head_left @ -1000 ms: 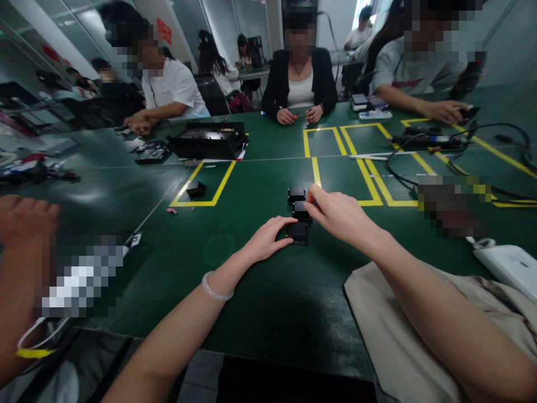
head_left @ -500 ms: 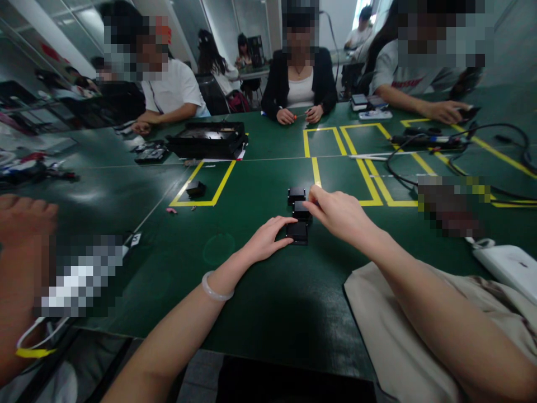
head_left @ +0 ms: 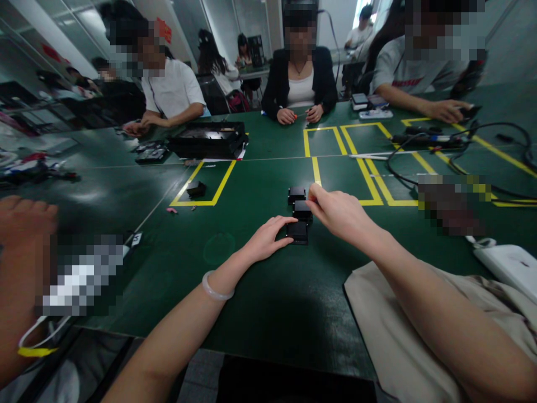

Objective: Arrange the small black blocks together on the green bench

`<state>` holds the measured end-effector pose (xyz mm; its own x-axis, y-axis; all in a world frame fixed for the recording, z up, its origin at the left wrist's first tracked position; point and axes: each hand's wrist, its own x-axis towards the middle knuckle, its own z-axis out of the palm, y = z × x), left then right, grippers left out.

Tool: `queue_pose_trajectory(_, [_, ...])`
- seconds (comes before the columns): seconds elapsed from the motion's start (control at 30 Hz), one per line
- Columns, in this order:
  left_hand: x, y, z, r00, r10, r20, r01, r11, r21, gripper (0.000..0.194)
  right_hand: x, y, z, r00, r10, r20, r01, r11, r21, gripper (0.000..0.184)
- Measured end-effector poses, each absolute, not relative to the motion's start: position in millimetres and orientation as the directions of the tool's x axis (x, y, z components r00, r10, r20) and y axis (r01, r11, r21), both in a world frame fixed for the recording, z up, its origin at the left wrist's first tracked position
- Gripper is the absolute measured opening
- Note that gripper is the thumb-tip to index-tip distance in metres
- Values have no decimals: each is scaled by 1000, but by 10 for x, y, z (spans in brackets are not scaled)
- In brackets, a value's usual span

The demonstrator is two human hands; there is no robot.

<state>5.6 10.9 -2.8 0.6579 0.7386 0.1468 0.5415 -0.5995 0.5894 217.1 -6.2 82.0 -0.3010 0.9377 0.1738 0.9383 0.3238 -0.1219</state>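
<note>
Three small black box-shaped parts stand in a row on the green table: a far block (head_left: 296, 193), a middle block (head_left: 301, 209) and a near block (head_left: 297, 232). My left hand (head_left: 268, 239) holds the near block from its left side, fingers at its far edge and thumb at its near edge. Curled into a pinch, my right hand (head_left: 338, 210) is at the right side of the middle block. Its fingertips partly cover that block's edge, and whatever they pinch is hidden.
Yellow tape (head_left: 224, 182) frames another black block (head_left: 196, 189) on the left. Farther back lies a large black tray (head_left: 207, 140). Cables (head_left: 392, 168) and a white power bank (head_left: 509, 268) are on the right, with beige cloth (head_left: 377, 313) nearer. Co-workers sit around the table.
My hands and the three blocks stay almost where they were. At the far left of the table, a co-worker's hands have moved slightly left.
</note>
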Motion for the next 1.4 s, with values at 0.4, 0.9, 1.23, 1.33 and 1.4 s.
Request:
queue_pose_trajectory(0.4, [58,112,-31,663,733,152,537,-607,585,43,2194,-68,822,-312,934,176,925,341,-166,23])
queue_pose_trajectory(0.9, [53,115,-38,662,734,150,539,-605,586,44,2177,-80,829,-321,931,173,913,353,-206,21])
queue_pose_trajectory(1.23, [46,115,-35,663,735,141,535,-598,597,45,2194,-51,810,-338,923,183,907,371,-199,20])
queue_pose_trajectory(1.33, [44,118,-41,664,735,138,538,-597,595,45,2191,-53,815,-328,926,187,913,362,-190,20])
queue_pose_trajectory(1.4, [42,120,-46,663,735,139,539,-598,594,45,2177,-52,816,-302,934,192,932,332,-148,23])
